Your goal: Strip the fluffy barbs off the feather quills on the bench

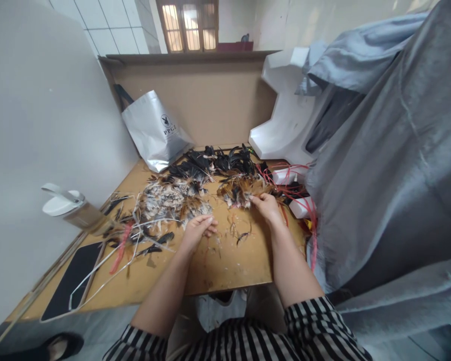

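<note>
My left hand [200, 229] is low over the table, thumb and fingers closed together; whatever they pinch, if anything, is too small to make out. Just beyond it lies a heap of grey and brown feathers [161, 198]. My right hand [263, 204] reaches to the near right edge of a pile of brown feathers [240, 189], its thumb and finger pinched on feathers there. Behind both piles spreads a row of black feathers [201, 163]. Loose wisps and a small dark feather [242, 237] lie on the wood between my hands.
A tablet-like black panel [73, 281], white strips and a lidded jug [84, 213] stand along the left. A silver bag [154, 130] leans at the back. On the right are red strings [313, 230], a white foam piece [285, 110] and hanging grey cloth [383, 165].
</note>
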Action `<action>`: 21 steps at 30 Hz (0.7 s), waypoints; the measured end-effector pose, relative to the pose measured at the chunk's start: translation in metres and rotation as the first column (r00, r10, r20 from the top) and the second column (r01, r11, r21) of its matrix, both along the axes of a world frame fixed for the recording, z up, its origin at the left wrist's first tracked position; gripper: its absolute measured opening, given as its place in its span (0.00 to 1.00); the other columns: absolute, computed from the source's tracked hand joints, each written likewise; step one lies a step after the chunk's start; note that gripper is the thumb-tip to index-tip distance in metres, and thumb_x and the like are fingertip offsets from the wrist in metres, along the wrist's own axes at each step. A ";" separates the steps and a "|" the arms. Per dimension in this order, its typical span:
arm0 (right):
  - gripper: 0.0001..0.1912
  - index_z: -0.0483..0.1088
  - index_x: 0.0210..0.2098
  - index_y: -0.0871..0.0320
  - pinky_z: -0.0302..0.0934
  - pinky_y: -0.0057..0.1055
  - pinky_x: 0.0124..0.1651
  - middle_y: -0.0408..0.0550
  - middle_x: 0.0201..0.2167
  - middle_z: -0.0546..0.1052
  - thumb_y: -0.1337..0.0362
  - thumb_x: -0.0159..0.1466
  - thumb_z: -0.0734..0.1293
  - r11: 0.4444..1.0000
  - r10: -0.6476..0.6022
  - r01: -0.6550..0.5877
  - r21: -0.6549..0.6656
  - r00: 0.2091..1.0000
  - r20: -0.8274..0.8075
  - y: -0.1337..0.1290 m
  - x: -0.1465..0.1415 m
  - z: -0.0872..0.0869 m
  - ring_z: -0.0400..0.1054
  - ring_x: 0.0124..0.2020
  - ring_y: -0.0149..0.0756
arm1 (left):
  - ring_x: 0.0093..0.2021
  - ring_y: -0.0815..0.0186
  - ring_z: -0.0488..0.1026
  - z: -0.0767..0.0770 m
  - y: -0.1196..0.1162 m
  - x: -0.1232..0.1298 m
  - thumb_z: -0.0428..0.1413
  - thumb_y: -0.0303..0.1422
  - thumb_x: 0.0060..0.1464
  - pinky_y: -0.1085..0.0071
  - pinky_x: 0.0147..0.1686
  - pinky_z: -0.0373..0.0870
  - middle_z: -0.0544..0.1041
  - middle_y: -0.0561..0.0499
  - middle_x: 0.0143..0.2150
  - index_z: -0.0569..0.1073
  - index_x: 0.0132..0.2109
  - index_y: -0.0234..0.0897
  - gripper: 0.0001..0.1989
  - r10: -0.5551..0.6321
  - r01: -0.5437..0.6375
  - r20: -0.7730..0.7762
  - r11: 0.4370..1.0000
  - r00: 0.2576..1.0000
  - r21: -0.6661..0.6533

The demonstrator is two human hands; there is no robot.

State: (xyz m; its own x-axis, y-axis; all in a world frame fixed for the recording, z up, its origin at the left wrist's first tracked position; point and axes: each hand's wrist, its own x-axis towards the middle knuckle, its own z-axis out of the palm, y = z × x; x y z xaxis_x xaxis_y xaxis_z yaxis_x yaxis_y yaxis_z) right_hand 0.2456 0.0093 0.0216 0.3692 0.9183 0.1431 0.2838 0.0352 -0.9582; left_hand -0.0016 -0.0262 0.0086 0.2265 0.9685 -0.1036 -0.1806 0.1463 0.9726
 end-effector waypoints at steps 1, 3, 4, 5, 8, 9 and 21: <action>0.19 0.66 0.20 0.63 0.46 0.25 0.22 0.40 0.15 0.64 0.50 0.46 0.66 1.000 -0.026 0.026 0.009 0.999 0.031 0.003 0.007 -0.004 0.53 0.18 0.26 | 0.25 0.69 0.72 0.000 0.000 0.000 0.59 0.40 0.41 0.77 0.20 0.62 0.76 0.42 0.35 0.70 0.37 0.30 0.19 -0.004 0.004 -0.002 1.000 1.000 0.003; 0.18 0.67 0.21 0.63 0.48 0.25 0.23 0.41 0.15 0.65 0.51 0.47 0.65 0.998 -0.062 0.061 0.014 0.995 0.075 0.008 0.016 -0.012 0.55 0.19 0.27 | 0.24 0.69 0.72 -0.001 0.000 0.000 0.58 0.40 0.41 0.77 0.20 0.62 0.76 0.41 0.35 0.70 0.36 0.30 0.18 -0.011 0.011 -0.008 1.000 1.000 0.010; 0.18 0.67 0.21 0.63 0.49 0.25 0.23 0.42 0.16 0.65 0.52 0.47 0.64 0.997 -0.074 0.073 0.014 0.993 0.097 0.010 0.018 -0.016 0.55 0.20 0.28 | 0.24 0.69 0.71 -0.001 0.000 0.000 0.58 0.40 0.41 0.77 0.20 0.62 0.76 0.42 0.34 0.71 0.36 0.30 0.18 -0.013 0.013 -0.010 1.000 1.000 0.014; 0.17 0.67 0.21 0.63 0.50 0.26 0.24 0.42 0.16 0.66 0.52 0.48 0.64 0.996 -0.084 0.083 0.013 0.989 0.121 0.012 0.019 -0.019 0.56 0.20 0.28 | 0.24 0.69 0.71 -0.001 0.000 -0.001 0.58 0.40 0.42 0.77 0.20 0.62 0.76 0.42 0.34 0.71 0.36 0.30 0.17 -0.014 0.014 -0.012 1.000 1.000 0.018; 0.15 0.67 0.23 0.62 0.51 0.26 0.25 0.43 0.18 0.68 0.54 0.47 0.64 0.990 -0.142 0.140 0.028 0.971 0.191 0.016 0.020 -0.024 0.57 0.21 0.29 | 0.25 0.69 0.71 -0.001 0.000 -0.002 0.58 0.40 0.42 0.77 0.20 0.62 0.76 0.42 0.33 0.71 0.36 0.30 0.17 -0.013 0.013 -0.011 0.999 1.000 0.032; 0.15 0.67 0.24 0.62 0.51 0.26 0.25 0.43 0.18 0.68 0.55 0.47 0.64 0.985 -0.173 0.168 0.044 0.964 0.201 0.017 0.020 -0.025 0.57 0.21 0.29 | 0.25 0.69 0.71 -0.002 0.000 -0.002 0.58 0.39 0.42 0.77 0.20 0.62 0.76 0.43 0.33 0.71 0.36 0.30 0.17 -0.012 0.012 -0.009 0.999 1.000 0.038; 0.26 0.55 0.50 0.59 0.57 0.22 0.22 0.48 0.32 0.72 0.57 0.54 0.60 0.909 -0.182 0.298 0.291 0.913 -0.365 0.014 0.005 -0.011 0.67 0.24 0.29 | 0.24 0.70 0.71 0.000 -0.001 -0.003 0.58 0.39 0.42 0.77 0.21 0.63 0.76 0.43 0.33 0.72 0.36 0.31 0.17 -0.001 0.000 0.009 0.999 1.000 0.054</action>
